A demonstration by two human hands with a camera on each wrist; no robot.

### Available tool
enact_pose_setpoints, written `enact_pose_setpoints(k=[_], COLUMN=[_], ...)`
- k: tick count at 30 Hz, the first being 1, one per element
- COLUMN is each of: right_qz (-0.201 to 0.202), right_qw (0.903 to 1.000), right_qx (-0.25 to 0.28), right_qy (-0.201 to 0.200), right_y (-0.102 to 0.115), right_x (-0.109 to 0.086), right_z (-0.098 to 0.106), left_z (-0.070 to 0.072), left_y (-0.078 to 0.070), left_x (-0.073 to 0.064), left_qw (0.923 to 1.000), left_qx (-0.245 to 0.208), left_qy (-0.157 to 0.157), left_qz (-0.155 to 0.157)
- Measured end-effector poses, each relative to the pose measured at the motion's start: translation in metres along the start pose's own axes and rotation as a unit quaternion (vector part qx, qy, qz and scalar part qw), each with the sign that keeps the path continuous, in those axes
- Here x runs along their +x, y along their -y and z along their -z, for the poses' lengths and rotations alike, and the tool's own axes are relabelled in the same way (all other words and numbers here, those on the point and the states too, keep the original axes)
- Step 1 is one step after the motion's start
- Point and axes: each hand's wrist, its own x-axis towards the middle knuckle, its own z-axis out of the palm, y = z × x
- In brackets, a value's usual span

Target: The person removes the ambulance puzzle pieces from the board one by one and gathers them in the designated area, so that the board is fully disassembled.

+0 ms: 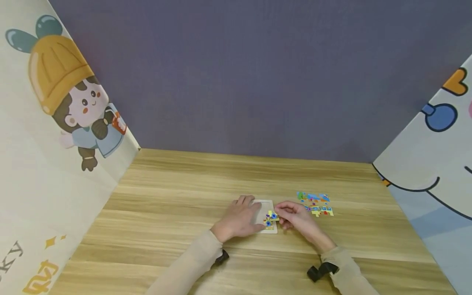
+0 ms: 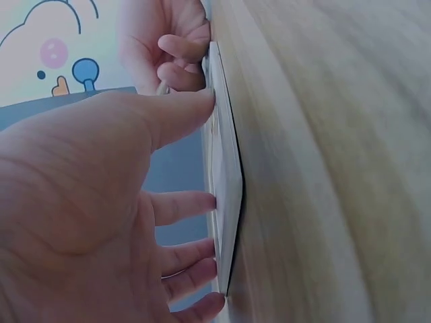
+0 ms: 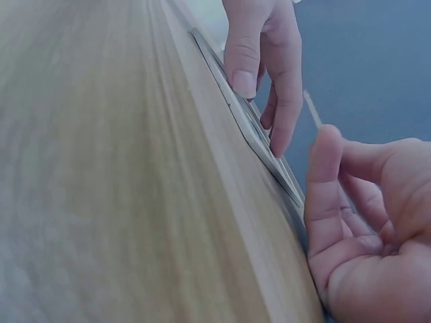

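Note:
A shallow pale puzzle tray lies flat on the wooden table. My left hand rests across its left side, fingers fairly straight; in the left wrist view the thumb and fingertips touch the tray. Between thumb and forefinger, my right hand pinches a yellow and blue puzzle piece over the tray's right edge. Seen from the right wrist, that piece is a thin edge standing up from the fingertips. Colourful puzzle pieces lie in the tray's near right corner, partly hidden by the left thumb.
Several loose puzzle pieces are spread on the table right of the tray, with yellow and red ones nearer the right hand. A dark panel rises behind the table, and printed walls flank it.

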Motion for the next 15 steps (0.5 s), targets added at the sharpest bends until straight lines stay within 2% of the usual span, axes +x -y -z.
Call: enact_pose_setpoints(k=[15], right_qz=[-0.006], right_qw=[0.9999], right_qx=[-0.009], right_qy=[0.001], right_y=[0.0045], right_x=[-0.0012], right_z=[-0.0025], left_z=[-0.0022], left_y=[-0.0043], left_x=[0.0012], left_qw=[0.9998], left_qx=[0.016], left_qy=[-0.011], left_qz=[0.007])
